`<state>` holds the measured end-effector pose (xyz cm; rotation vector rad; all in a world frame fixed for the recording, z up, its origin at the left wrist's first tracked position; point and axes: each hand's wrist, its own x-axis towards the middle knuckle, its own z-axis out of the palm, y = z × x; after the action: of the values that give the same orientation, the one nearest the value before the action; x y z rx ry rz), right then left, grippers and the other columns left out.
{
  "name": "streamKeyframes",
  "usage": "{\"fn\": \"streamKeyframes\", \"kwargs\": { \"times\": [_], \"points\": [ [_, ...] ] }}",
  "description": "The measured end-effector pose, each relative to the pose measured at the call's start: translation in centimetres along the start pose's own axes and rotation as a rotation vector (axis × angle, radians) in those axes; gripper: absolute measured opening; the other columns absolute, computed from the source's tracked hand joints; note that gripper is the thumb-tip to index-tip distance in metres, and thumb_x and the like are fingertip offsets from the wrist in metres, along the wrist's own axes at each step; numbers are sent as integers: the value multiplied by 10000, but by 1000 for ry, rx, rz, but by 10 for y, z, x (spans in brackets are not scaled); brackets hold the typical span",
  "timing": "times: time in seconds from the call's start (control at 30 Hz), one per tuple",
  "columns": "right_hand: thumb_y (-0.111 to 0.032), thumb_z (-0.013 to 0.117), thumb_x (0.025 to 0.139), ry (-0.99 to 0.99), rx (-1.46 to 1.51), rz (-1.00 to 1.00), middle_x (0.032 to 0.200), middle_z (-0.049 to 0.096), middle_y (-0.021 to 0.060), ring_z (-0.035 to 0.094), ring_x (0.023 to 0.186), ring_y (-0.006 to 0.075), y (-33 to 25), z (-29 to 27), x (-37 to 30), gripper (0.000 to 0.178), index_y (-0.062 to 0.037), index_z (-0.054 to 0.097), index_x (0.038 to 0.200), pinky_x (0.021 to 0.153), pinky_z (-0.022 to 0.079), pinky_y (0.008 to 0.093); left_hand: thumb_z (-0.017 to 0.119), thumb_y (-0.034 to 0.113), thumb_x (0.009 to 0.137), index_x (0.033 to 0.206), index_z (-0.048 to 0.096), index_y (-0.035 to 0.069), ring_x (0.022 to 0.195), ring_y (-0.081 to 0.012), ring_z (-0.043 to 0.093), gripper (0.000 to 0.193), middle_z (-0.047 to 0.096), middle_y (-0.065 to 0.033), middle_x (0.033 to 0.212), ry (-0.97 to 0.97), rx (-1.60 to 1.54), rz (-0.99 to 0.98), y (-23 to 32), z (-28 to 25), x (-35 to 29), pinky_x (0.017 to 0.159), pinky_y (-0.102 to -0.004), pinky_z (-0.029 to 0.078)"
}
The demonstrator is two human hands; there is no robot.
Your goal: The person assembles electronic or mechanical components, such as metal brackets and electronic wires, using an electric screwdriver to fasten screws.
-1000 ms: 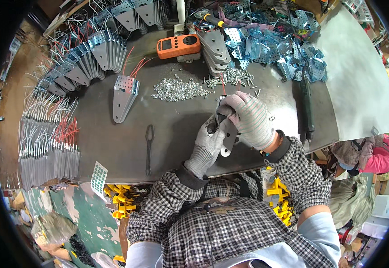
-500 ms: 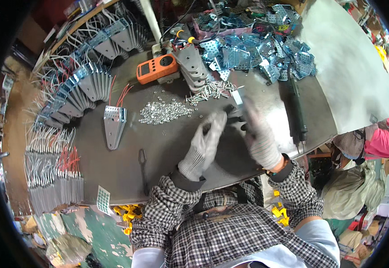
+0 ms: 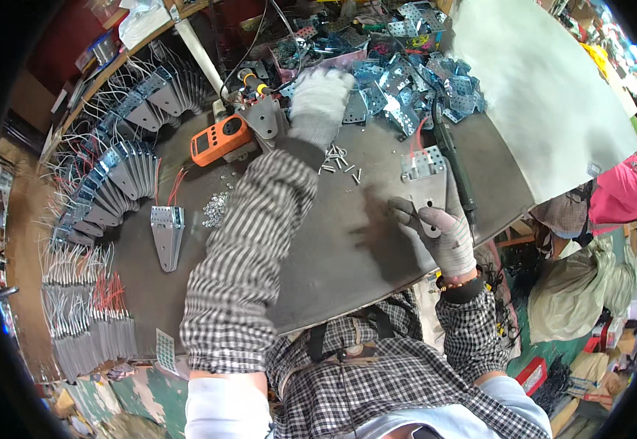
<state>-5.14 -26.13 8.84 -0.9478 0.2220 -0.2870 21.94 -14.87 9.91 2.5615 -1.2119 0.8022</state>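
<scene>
In my gloved right hand, near the front right of the table, is a tapered grey metal plate with a perforated bracket and red wires at its far end. The thumb lies over the plate's narrow end, and dark fingertips show at its left. My gloved left hand reaches to the back, between the stacked grey plates and the heap of bluish perforated brackets. Its fingers are not clear enough to show a grip. Several screws lie just in front of that hand.
A power screwdriver lies right of the held plate. An orange meter, small nuts and another wired plate are at the left. Rows of wired plates line the far left. A person in pink is at the right.
My left hand has gone from the middle to the back of the table. My right hand, blurred before, now holds the wired plate farther right. The view has shifted, and fewer screws show.
</scene>
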Motion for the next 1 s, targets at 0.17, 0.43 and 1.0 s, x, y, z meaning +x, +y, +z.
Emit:
{"fn": "streamKeyframes", "kwargs": {
  "times": [0.17, 0.43, 1.0],
  "points": [
    [-37, 599, 748, -164, 102, 193, 1357, 490, 177, 646, 1035, 307, 21, 22, 7, 933, -119, 134, 1552, 809, 540, 355, 654, 104, 842, 895, 597, 38, 811, -346, 584, 102, 602, -144, 872, 278, -434, -148, 51, -57, -108, 750, -423, 478],
    [-104, 664, 790, -443, 237, 321, 1421, 430, 133, 625, 1063, 260, 62, 68, -8, 965, -96, 79, 1557, 815, 525, 329, 621, 15, 855, 970, 569, 24, 681, -284, 595, 126, 606, -148, 796, 187, -608, -586, 48, -83, -184, 639, -354, 490],
    [41, 496, 805, -80, -47, 93, 1421, 445, 102, 612, 1017, 177, 70, 51, -5, 840, -99, 141, 1553, 804, 535, 283, 591, -105, 865, 956, 576, -1, 820, -40, 550, 138, 583, -1, 881, 384, -1089, -475, 37, -67, -152, 684, -185, 463]
  ]
}}
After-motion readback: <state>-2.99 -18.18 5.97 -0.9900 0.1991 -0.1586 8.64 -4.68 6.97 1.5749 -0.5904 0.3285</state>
